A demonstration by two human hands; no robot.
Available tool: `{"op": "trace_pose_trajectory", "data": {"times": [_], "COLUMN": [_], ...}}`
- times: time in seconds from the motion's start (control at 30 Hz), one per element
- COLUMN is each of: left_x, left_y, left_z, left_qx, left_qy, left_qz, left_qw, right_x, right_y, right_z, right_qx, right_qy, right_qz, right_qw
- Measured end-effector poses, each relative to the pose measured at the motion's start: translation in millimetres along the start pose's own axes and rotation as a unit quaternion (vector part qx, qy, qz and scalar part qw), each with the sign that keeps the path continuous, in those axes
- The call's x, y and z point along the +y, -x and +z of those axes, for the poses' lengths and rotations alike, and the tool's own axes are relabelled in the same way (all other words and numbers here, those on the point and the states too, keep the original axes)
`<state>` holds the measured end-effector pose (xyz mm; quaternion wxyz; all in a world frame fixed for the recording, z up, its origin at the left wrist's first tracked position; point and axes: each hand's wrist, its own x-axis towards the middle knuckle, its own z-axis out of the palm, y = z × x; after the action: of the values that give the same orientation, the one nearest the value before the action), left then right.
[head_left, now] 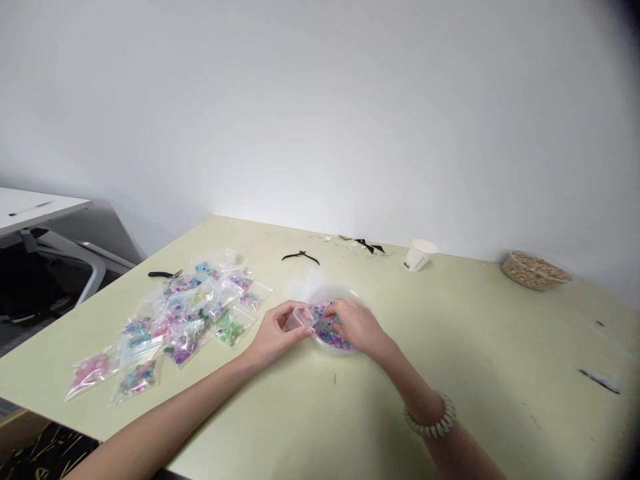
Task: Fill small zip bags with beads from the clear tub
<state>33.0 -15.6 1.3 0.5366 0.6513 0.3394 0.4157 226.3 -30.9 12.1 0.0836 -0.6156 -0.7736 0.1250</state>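
A small clear plastic box (303, 316) is held between the thumb and fingers of my left hand (280, 331), at the left rim of a round translucent bowl (345, 292). Small purple, pink and teal beads (337, 342) lie in the bowl. My right hand (357, 327) reaches over the bowl's right side, with its bent fingertips down among the beads. Whatever is between those fingertips is hidden. Left of my hands, several clear zip bags (183, 340) of coloured beads lie in an overlapping pile.
Black-handled pliers (165, 274) lie behind the bags, and open dark pliers (301, 255) beyond the bowl. A paper cup (419, 255) and black scraps (367, 245) are near the wall. A tub of tan pieces (535, 271) stands far right. A white table (40, 207) is at left.
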Motion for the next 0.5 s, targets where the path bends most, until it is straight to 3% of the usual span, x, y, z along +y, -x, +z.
{"op": "trace_pose_trajectory", "data": {"times": [0.27, 0.4, 0.5], "left_x": [0.4, -2.9, -4.2], "left_y": [-0.8, -1.2, -1.0], "left_z": [1.0, 0.1, -0.7], "left_qx": [0.0, -0.002, -0.007], "left_qy": [0.001, 0.006, 0.006], "left_qz": [0.006, 0.008, 0.01], "left_qw": [1.0, 1.0, 1.0], "right_x": [-4.6, 0.2, 0.0], "right_y": [-0.7, -0.9, -2.3], "right_z": [-0.9, -1.3, -7.2], "right_qx": [-0.031, 0.013, 0.081], "right_qy": [0.014, -0.003, -0.092], "right_qz": [0.022, 0.015, 0.004], "right_qw": [0.999, 1.0, 0.993]}}
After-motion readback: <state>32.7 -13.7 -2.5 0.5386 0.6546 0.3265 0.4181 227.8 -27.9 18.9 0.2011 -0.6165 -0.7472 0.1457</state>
